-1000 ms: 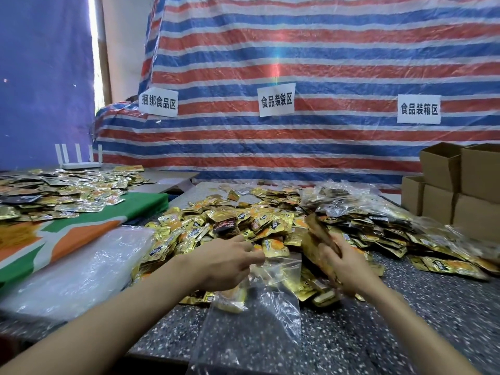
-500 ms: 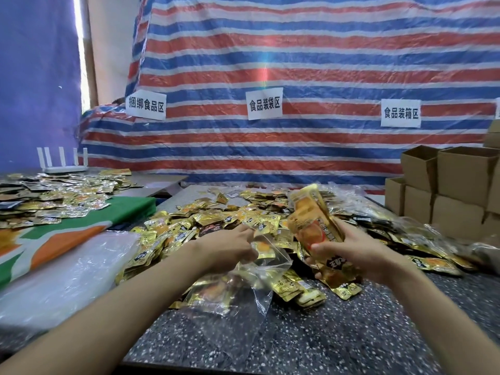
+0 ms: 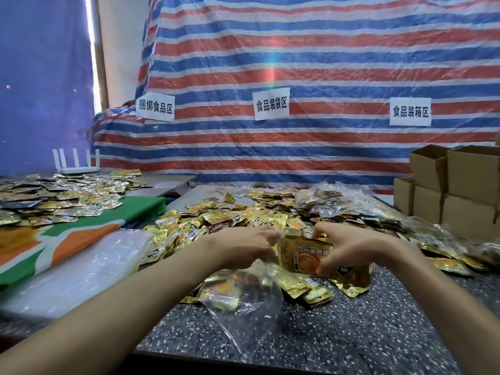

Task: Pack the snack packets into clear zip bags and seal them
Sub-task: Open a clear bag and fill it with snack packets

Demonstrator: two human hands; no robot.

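Gold foil snack packets (image 3: 301, 255) are held in a bunch by the right hand (image 3: 351, 244); its fingers and thumb are curled round the bunch, just above the bench (image 3: 351, 334); the left hand (image 3: 243, 246) is curled at the top edge of the clear zip bag (image 3: 243, 307), and the bag's mouth seems to be pinched there, though the fingertips are partly hidden; the bunch is held right beside that mouth.

Filling is judged to be the step in hand; the bag is not yet sealed. For the next move, the mouth needs to be pulled wide, and the bunch needs to be tipped and slid down inside; the plastic is thin and floppy, so the edge could fold in and block the way; after that, the zip strip needs to be pressed shut all along.

A few gold packets are already seen low in the bag, which sags onto the bench; more loose packets (image 3: 216, 217) are piled beyond the hands; filled clear bags (image 3: 338, 204) are heaped at the far side of the pile; a flat stack of empty bags (image 3: 81, 269) is laid at the left; brown cardboard boxes (image 3: 465, 182) are stacked at the right with open tops, and what is in them cannot be seen.
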